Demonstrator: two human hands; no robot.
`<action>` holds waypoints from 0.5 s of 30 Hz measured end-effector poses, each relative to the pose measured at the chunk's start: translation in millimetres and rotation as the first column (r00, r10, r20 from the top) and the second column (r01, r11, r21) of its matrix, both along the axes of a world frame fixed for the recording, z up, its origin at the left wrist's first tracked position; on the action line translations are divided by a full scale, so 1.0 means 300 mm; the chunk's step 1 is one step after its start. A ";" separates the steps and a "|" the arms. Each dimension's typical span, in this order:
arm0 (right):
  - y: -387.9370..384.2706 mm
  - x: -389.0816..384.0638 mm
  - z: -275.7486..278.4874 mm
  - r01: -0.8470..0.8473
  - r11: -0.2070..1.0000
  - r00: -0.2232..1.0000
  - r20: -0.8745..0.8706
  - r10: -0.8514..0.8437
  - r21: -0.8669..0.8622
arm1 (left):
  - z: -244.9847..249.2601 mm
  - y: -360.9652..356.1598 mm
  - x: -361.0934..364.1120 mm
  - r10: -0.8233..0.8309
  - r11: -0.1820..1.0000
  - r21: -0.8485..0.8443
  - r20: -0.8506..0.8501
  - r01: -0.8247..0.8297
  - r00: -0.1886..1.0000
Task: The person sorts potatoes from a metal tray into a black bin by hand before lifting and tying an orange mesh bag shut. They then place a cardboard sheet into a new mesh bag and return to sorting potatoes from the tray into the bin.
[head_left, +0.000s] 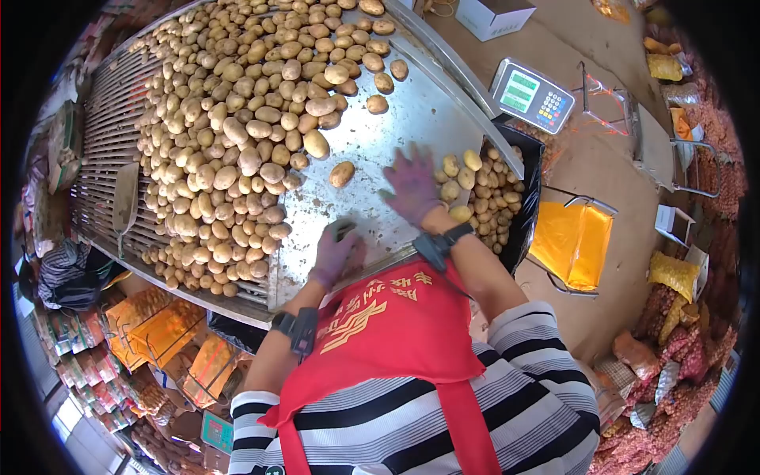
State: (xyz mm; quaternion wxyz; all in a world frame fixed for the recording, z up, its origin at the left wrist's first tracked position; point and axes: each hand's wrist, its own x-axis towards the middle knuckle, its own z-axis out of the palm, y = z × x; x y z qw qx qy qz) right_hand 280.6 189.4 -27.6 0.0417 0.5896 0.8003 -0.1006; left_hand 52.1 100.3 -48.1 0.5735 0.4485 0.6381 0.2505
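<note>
My right hand [412, 188], in a purple glove, is open with its fingers spread over the bare part of the metal table [372, 150]. Just right of it, several potatoes [451, 178] lie by the edge above a black-lined container [532, 198], which holds more potatoes. My left hand [336, 252], gloved too, is low over the metal near my red apron [404, 324]. Its fingers are slightly blurred and look apart, with nothing visible in them. A single potato [342, 174] lies between my hands and the large potato heap [237, 134].
A slatted rack [111, 119] forms the table's left side, with a metal scoop [125, 198] on it. Past the right rim stands a digital scale display [532, 95]. An orange bag on a wire frame [576, 241] is on the floor at right. Stacked sacks [657, 356] line the edges.
</note>
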 end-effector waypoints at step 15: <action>-0.226 0.263 0.034 0.042 0.999 0.988 -0.153 -0.036 0.034 | 0.065 -0.103 0.023 0.303 0.932 -0.268 0.212 -0.243 0.929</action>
